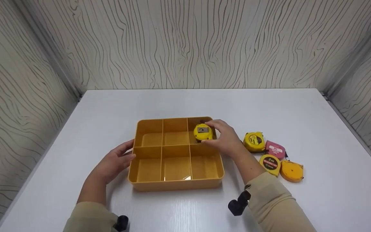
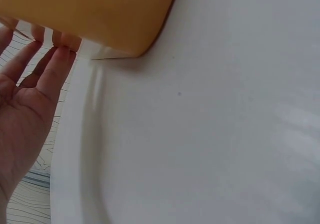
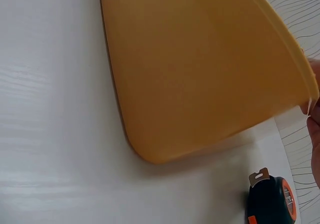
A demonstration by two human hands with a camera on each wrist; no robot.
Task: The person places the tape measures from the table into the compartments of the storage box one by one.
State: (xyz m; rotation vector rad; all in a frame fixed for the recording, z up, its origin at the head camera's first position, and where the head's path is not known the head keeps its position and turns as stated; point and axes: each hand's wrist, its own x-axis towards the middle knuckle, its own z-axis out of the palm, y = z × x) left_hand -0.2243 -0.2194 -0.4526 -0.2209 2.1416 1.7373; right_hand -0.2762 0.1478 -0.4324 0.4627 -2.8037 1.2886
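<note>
A yellow tape measure [image 1: 203,132] with a metal belt clip is in the back right compartment of an orange divided box [image 1: 177,186]. My right hand [image 1: 224,137] pinches it between thumb and fingers, reaching over the box's right rim. In the right wrist view only part of the right hand [image 3: 314,129] shows, at the right edge beyond the box wall. My left hand [image 1: 116,161] touches the box's left side, with the thumb at the rim. In the left wrist view the left hand's extended fingers [image 2: 57,71] meet the box wall.
Right of my right forearm lie a yellow tape measure [image 1: 254,142], a pink one [image 1: 275,149], a yellow one with a dark label [image 1: 270,164] and an orange one [image 1: 291,171]. The right wrist view shows a dark tape measure [image 3: 270,201] with orange trim. Wood-patterned panels [image 1: 185,45] surround the white table [image 1: 114,103].
</note>
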